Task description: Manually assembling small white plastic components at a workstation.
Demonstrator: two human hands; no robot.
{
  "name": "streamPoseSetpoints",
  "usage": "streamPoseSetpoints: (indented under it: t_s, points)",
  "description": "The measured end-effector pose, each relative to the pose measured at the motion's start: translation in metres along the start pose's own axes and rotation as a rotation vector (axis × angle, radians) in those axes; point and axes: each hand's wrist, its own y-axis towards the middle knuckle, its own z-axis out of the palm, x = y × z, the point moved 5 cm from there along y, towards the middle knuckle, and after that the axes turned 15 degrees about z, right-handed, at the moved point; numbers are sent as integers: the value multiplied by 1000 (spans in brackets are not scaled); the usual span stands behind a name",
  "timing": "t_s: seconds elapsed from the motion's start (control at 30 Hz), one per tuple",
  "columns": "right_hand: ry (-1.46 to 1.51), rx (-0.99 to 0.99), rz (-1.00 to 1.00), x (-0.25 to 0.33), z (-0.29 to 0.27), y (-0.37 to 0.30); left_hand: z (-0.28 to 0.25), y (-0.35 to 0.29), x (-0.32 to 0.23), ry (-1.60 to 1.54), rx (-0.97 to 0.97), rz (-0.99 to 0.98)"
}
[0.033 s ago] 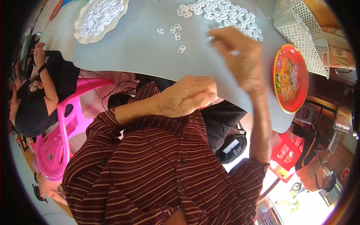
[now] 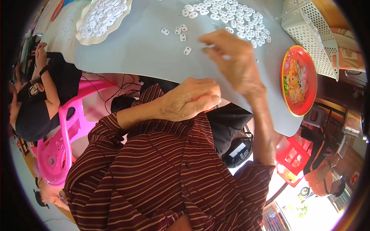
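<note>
Tab (image 2: pixel 187 50) lies just left of right hand (image 2: pixel 235 57), long axis slanting toward worktop (image 2: pixel 135 57) front edge; left hand (image 2: pixel 190 100) farther. Both hands' fingers curled; whether gripping anything, cannot tell.

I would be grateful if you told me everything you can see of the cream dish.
The dish is pale cream and looks smooth, perhaps plastic or ceramic, with a broad, wavy rim. It rests upright on the grey table, toward the upper left of the view, where the picture's top edge cuts it off. A heap of small white pieces fills its middle and hides its inside bottom. Only these pieces and the table are seen touching it.
</note>
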Motion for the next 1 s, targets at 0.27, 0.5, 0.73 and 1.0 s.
streamPoseSetpoints:
  t_s: [0.27, 0.5, 0.73, 1.0]
  points:
    - [-278, 108, 30, 3, 40, 10, -20, -16, -7, 70, -37, -79]
    - [144, -57, 109, -3, -4, -8, -41, 1, 1, 62, -245, -160]
    - [279, -128, 49, -7, -26, -32, -32, 26, 30, -612, -326, -403]
    - [575, -206, 217, -34, -27, -61, -15, 39, 35, -491, -360, -339]
